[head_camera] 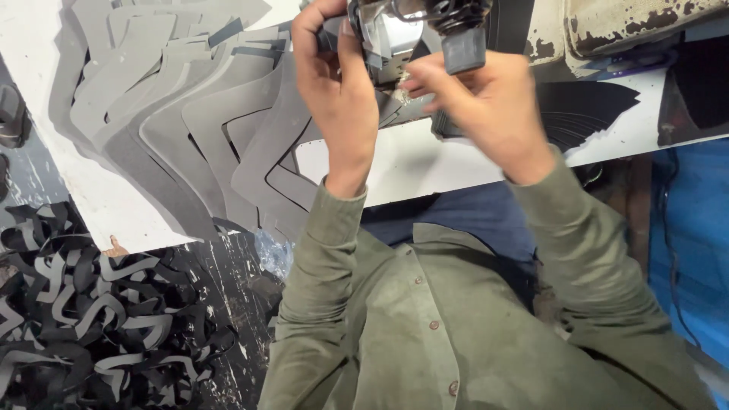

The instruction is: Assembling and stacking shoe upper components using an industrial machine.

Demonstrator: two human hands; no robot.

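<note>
Both hands work at the far edge of the white bench (425,163): the left hand (338,91) closes on a grey curved cut sheet piece (391,102) under the shiny metal machine head (395,30), the right hand (486,106) pinching it from the right.

White counter (425,163), surface scuffed and worn, with a chipped cream-painted machine body (623,23) at its far right edge. Dark floor (228,304) below the counter's left side, streaked with white marks and carrying a heap of black and grey curved offcuts (83,319); a blue surface (695,250) fills the space at the right, a thin dark cable (672,266) hanging across it. Light is even and flat, no hard shadows.
</note>
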